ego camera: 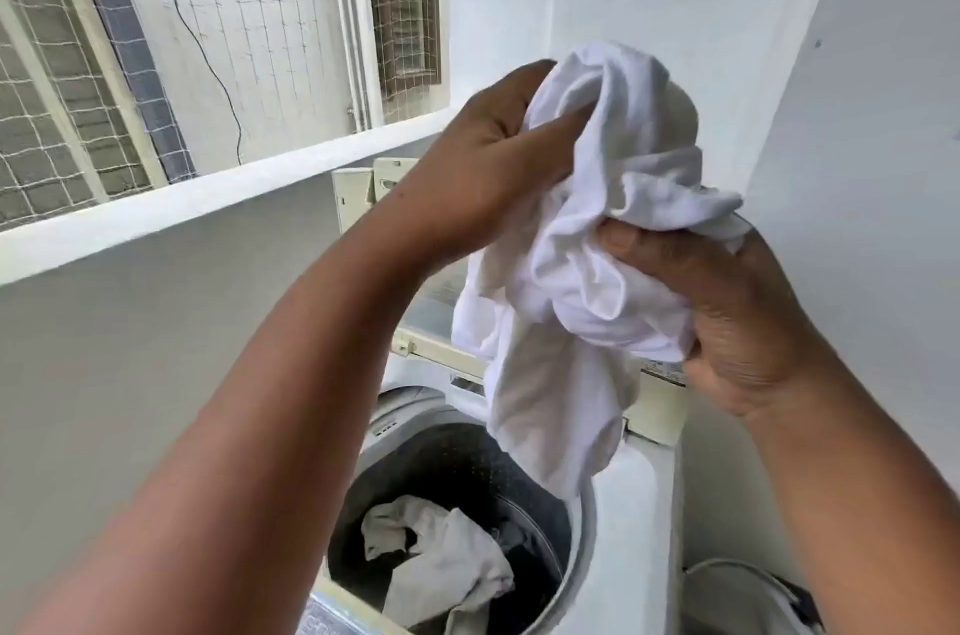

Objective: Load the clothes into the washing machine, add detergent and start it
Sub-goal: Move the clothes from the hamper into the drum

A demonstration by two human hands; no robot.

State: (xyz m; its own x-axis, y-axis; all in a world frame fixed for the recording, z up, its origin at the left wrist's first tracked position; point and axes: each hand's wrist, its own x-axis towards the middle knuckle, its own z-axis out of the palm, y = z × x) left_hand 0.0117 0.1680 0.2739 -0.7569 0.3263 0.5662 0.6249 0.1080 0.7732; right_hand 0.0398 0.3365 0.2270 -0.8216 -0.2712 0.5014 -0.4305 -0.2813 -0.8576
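A bunched white garment hangs in the air above the open top-loading washing machine. My left hand grips its upper part from the left. From below on the right, my right hand clutches its lower folds. The garment's loose end dangles over the drum's right rim. Inside the dark drum lies a crumpled grey-white cloth with something dark beside it. The raised lid stands behind my left wrist, mostly hidden.
A white ledge runs along the left wall under a netted window. A white wall closes in at the right. A pale bucket-like container sits at the bottom right beside the machine. No detergent is in view.
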